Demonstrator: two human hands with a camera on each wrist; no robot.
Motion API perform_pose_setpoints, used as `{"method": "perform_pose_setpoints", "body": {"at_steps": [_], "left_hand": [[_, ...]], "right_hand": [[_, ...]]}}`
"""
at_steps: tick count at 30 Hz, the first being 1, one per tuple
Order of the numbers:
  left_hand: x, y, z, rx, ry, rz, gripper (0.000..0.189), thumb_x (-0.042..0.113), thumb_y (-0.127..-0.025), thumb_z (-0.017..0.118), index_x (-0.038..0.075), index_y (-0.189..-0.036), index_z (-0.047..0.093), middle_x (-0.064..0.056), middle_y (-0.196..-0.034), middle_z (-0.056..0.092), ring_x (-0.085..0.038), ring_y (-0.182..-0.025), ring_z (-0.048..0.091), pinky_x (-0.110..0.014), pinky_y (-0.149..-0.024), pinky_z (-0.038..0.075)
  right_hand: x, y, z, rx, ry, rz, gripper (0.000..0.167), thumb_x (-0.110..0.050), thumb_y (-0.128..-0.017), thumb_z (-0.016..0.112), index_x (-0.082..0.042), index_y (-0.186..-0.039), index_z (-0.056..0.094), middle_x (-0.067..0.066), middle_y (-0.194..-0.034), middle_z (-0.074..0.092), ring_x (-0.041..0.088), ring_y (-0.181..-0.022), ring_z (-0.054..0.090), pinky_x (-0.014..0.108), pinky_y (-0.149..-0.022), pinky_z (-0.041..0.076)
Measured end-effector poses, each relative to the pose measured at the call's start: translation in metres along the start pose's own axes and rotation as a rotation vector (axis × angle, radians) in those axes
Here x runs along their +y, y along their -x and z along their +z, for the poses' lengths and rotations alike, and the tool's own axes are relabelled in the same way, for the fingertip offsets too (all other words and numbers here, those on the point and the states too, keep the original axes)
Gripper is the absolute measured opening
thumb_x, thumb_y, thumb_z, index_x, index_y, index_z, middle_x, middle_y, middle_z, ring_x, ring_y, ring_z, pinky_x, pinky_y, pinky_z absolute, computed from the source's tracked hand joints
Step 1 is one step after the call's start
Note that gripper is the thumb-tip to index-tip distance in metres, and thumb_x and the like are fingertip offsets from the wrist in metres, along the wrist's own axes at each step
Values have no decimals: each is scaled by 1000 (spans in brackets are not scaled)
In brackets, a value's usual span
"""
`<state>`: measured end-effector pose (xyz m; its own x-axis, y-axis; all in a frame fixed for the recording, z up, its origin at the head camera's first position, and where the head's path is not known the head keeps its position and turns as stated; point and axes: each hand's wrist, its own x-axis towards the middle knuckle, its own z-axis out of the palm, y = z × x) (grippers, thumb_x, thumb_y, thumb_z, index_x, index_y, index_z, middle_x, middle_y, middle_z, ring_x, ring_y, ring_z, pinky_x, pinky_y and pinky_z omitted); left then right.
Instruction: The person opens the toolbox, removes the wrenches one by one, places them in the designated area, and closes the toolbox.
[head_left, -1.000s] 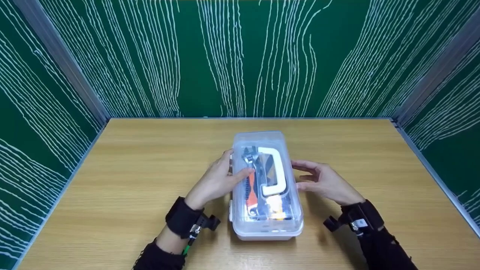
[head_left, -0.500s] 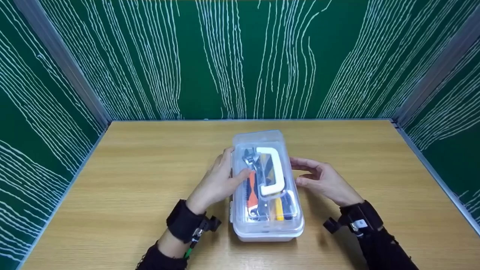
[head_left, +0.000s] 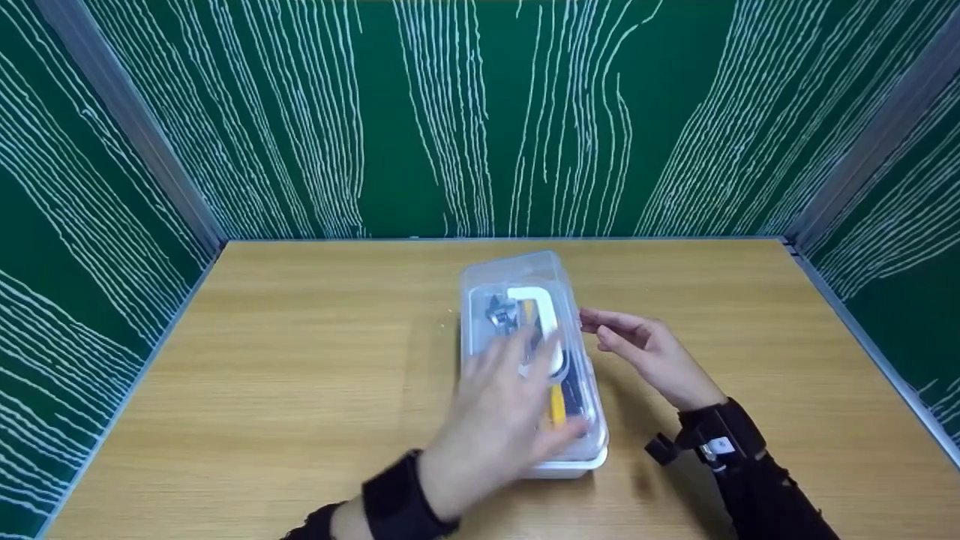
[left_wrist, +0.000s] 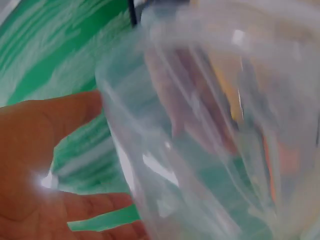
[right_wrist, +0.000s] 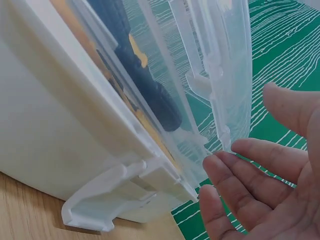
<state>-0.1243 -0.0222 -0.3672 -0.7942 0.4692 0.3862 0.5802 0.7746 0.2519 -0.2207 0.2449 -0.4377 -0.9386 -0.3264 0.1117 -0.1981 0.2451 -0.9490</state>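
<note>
A long plastic toolbox [head_left: 480, 271] with a clear lid stands mid-table, a white carry handle [head_left: 541, 300] on top. Through the lid show an adjustable wrench [head_left: 501, 309] and a yellow tool part [head_left: 557, 405]. My left hand [head_left: 487, 412], blurred, reaches across the lid with fingers spread, hiding the box's near left part. In the left wrist view, its thumb and fingers lie beside the clear lid [left_wrist: 125, 115]. My right hand [head_left: 660, 364] is at the right side, fingers loosely bent, fingertips [right_wrist: 215, 167] near the lid's edge. A white latch [right_wrist: 100, 195] hangs swung out from the white base [right_wrist: 55, 115].
The wooden table [head_left: 315, 337] extends around the box. Green walls [head_left: 420, 120] with wavy white lines enclose it at the back and both sides. Black wrist straps [head_left: 405, 499] with small cameras sit on both arms.
My left hand has left the box's left side and swept right over the lid. The box has turned slightly, its far end shifting left. The right hand's thumb has lifted a little away from the box.
</note>
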Motion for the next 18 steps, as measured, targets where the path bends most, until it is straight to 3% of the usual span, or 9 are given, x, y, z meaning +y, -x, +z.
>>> {"method": "perform_pose_setpoints", "body": {"at_steps": [3, 6, 12, 18], "left_hand": [[13, 5, 11, 53, -144, 125, 100, 73, -87, 76, 12, -160, 47, -15, -152, 59, -30, -134, 60, -51, -108, 55], [22, 8, 23, 114, -298, 194, 106, 77, -79, 80, 10, -157, 51, -12, -147, 61, -25, -129, 60, -41, -102, 53], [31, 11, 40, 155, -571, 210, 110, 81, -70, 81, 15, -154, 56, -8, -151, 59, -21, -129, 57, -37, -95, 49], [30, 10, 46, 182, -662, 216, 99, 77, -73, 79, 15, -148, 60, -7, -151, 60, -19, -127, 59, -35, -94, 50]], "right_hand": [[-1, 0, 1, 5, -2, -6, 43, -22, -110, 62, -7, -151, 61, 14, -150, 66, 18, -136, 65, 23, -105, 55], [-3, 1, 0, 11, 5, -1, 43, -22, -110, 63, -8, -151, 61, 12, -150, 66, 21, -138, 64, 22, -106, 54], [-8, 1, 3, 18, 17, 18, 44, -24, -109, 64, -9, -150, 62, 9, -149, 67, 24, -142, 61, 17, -109, 50], [-8, 1, 5, 20, -5, 15, 45, -25, -109, 65, -7, -150, 61, 11, -149, 67, 17, -140, 63, 17, -109, 51]]}}
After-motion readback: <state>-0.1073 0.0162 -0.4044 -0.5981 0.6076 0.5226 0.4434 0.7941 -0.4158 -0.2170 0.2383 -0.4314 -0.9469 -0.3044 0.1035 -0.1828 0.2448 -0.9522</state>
